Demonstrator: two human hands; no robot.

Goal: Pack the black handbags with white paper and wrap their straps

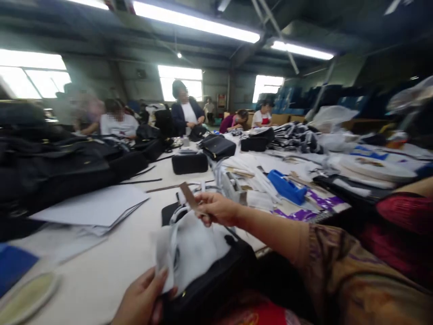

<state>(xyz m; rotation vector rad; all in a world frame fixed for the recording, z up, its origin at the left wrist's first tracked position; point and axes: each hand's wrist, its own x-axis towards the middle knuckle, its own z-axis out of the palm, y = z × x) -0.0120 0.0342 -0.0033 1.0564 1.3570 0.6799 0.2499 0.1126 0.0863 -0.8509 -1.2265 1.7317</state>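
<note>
A black bag [216, 275] rests at the near edge of the table, tilted, with white sheet material [199, 253] covering its upper side. My left hand [145, 293] pinches the bag's left edge together with the white sheet, thumb on top. Above the bag, my right hand [216, 208] is closed around a flat brown strip [188, 195] that points up and to the left. What the strip is made of I cannot make out. Just behind the bag, partly hidden, lie a dark piece and pale looped handles.
White sheets [98, 205] and a pile of black bags [50, 167] lie left. A round shallow dish [29, 298] sits front left. A blue tape dispenser [287, 186] and a white roll [372, 169] are right. Black bags [190, 163] stand farther back; several people work beyond.
</note>
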